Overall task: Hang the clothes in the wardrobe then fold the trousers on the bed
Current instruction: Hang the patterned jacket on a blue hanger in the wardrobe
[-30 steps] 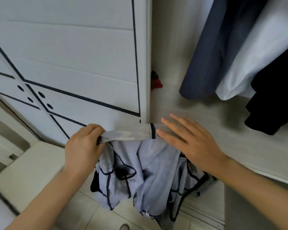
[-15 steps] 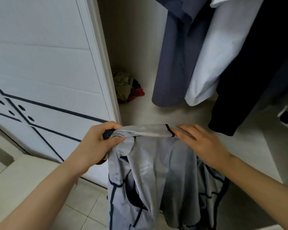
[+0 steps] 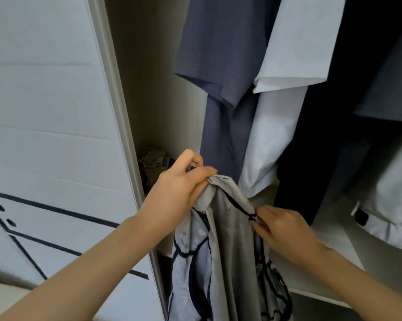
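Note:
A pale grey garment with dark piping (image 3: 227, 246) hangs down in front of the open wardrobe (image 3: 149, 89). My left hand (image 3: 181, 188) grips its top left corner, raised, together with a small dark part that may be a hanger. My right hand (image 3: 283, 230) is lower and pinches the garment's upper right edge at the dark trim. Behind them hang a dark blue shirt (image 3: 218, 66) and a white shirt (image 3: 288, 66).
A white wardrobe door with black lines (image 3: 51, 135) stands on the left. Dark garments (image 3: 322, 135) and a grey one (image 3: 392, 193) hang to the right. A crumpled olive cloth (image 3: 153, 163) lies on the wardrobe floor at the back left.
My view has tilted upward and closer to the wardrobe. My left hand has lifted the garment's corner higher; the top edge now slopes down to my right hand.

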